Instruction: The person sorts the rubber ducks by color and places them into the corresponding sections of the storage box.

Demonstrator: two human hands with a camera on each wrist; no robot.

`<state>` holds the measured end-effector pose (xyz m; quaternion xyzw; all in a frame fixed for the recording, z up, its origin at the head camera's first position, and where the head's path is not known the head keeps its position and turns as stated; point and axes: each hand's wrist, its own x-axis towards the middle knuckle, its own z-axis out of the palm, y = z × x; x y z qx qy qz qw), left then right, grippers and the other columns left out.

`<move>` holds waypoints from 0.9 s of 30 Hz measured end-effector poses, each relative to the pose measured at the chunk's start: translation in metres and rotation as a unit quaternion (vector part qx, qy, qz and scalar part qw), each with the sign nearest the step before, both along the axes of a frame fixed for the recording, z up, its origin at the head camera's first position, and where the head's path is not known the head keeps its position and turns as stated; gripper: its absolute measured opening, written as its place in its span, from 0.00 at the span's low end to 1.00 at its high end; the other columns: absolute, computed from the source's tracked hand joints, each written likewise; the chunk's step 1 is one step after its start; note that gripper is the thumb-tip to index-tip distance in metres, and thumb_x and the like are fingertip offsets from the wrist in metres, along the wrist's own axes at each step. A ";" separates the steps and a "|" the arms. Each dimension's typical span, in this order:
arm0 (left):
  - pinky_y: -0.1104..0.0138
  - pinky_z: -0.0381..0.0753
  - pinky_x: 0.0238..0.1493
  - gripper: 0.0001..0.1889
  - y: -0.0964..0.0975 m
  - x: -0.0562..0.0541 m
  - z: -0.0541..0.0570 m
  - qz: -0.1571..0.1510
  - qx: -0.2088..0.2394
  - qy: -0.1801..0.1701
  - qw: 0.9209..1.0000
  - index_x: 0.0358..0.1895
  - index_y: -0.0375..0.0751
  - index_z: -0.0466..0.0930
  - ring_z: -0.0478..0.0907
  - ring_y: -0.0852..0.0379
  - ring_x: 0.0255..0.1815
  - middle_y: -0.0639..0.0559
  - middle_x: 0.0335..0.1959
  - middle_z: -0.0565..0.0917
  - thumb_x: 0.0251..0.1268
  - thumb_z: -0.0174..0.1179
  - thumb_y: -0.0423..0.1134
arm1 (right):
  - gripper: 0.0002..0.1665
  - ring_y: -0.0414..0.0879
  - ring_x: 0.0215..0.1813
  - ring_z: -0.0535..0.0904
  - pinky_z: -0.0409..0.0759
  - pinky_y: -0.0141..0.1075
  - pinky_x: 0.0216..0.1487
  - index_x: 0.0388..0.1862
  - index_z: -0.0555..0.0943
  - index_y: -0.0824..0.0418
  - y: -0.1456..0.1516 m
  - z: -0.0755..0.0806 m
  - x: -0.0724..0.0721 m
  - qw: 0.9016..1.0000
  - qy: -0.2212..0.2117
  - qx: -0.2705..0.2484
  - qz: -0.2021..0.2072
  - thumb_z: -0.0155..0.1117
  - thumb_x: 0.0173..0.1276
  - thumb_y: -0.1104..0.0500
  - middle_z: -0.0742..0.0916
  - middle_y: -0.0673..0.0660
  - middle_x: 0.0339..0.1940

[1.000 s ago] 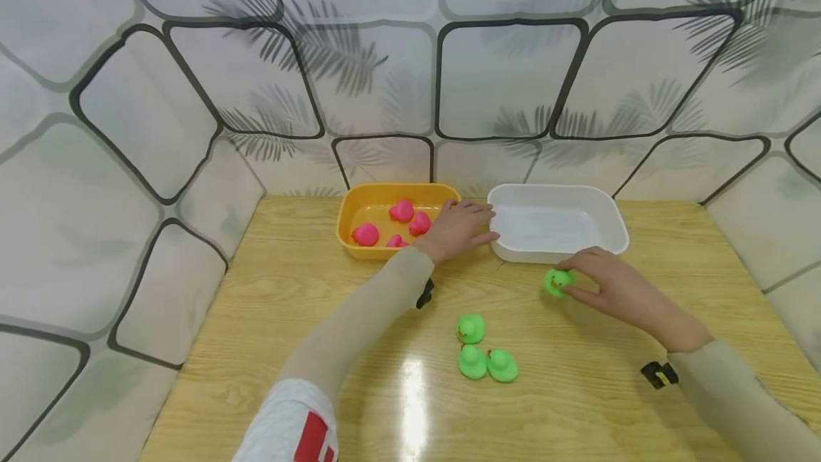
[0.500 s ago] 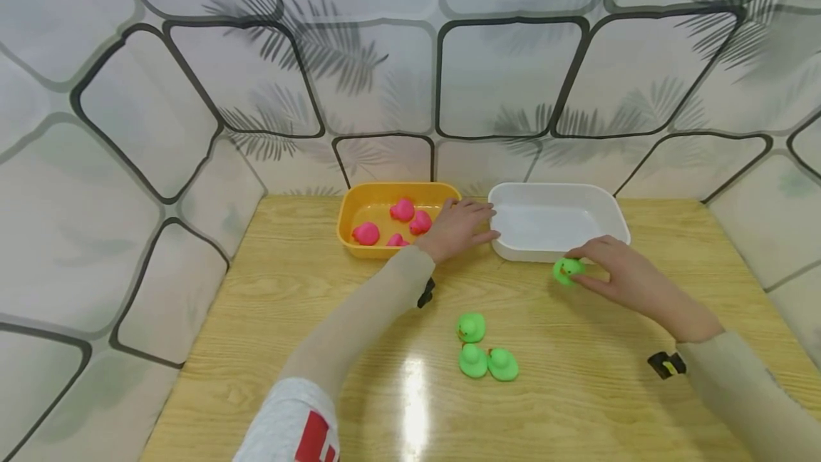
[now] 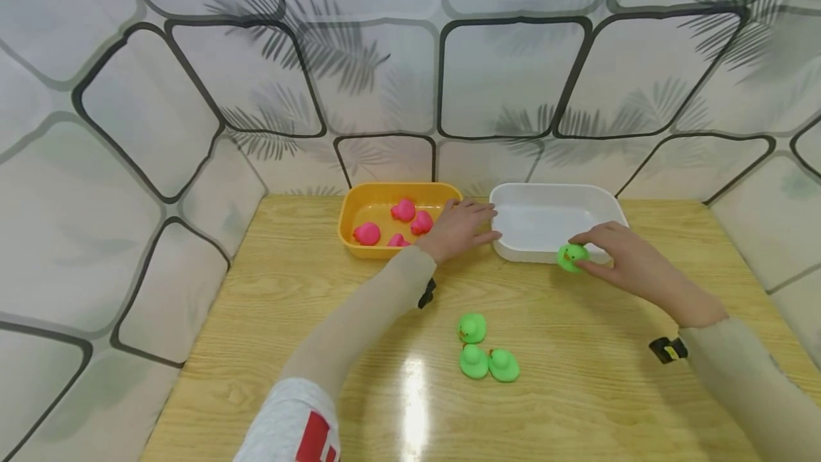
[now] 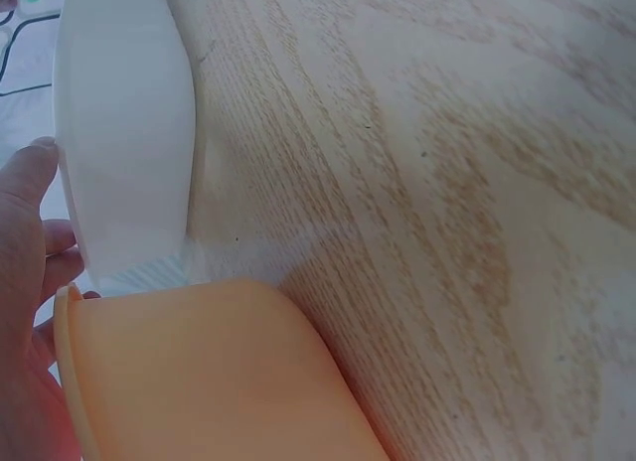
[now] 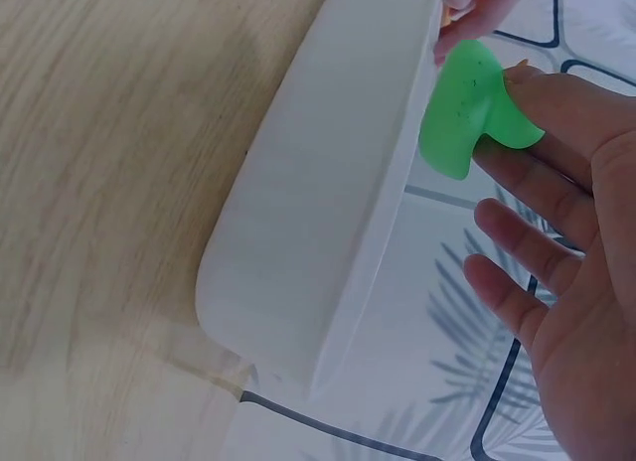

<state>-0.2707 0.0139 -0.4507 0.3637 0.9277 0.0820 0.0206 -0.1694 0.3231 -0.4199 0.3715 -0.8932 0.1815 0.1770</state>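
My right hand [image 3: 631, 262] pinches a green rubber duck [image 3: 572, 257] between thumb and fingers, at the front rim of the white tray [image 3: 545, 258]. In the right wrist view the duck [image 5: 467, 108] is raised beside the tray's rim, its flat base turned to the camera. My left hand [image 3: 457, 228] reaches over the right end of the orange tray [image 3: 368, 252], its extended fingertips at the white tray's left edge. Several pink rubber ducks [image 3: 368, 234] lie in the orange tray, one partly hidden by its front rim.
Three more green ducks [image 3: 473, 361] sit close together on the wooden table [image 3: 308, 319], in front of the trays. A patterned wall covering [image 3: 507, 77] rises right behind both trays and along the sides.
My right hand has carried the green duck up and forward, from the table in front of the white tray to its front rim. The left hand has stayed in place.
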 end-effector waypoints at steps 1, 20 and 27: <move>0.49 0.60 0.77 0.32 0.000 0.000 0.000 -0.001 0.000 0.001 1.000 0.77 0.51 0.71 0.62 0.53 0.79 0.56 0.79 0.69 0.80 0.49 0.63 | 0.29 0.51 0.46 0.82 0.76 0.40 0.48 0.48 0.86 0.63 0.000 0.001 -0.001 1.000 0.000 0.000 -0.001 0.84 0.43 0.70 0.89 0.52 0.41; 0.50 0.60 0.77 0.32 -0.001 0.001 0.002 0.002 -0.003 0.000 1.000 0.77 0.52 0.71 0.62 0.53 0.79 0.57 0.79 0.68 0.80 0.49 0.63 | 0.22 0.54 0.48 0.82 0.79 0.50 0.47 0.50 0.87 0.66 -0.002 0.019 -0.023 0.997 -0.050 0.035 -0.038 0.82 0.56 0.66 0.90 0.55 0.43; 0.50 0.60 0.76 0.32 0.000 0.001 0.003 0.001 -0.003 -0.002 1.000 0.77 0.52 0.71 0.62 0.53 0.79 0.57 0.79 0.68 0.80 0.49 0.63 | 0.22 0.57 0.47 0.83 0.79 0.55 0.47 0.50 0.86 0.68 0.003 0.020 -0.037 0.996 -0.063 0.038 -0.047 0.82 0.56 0.67 0.90 0.57 0.42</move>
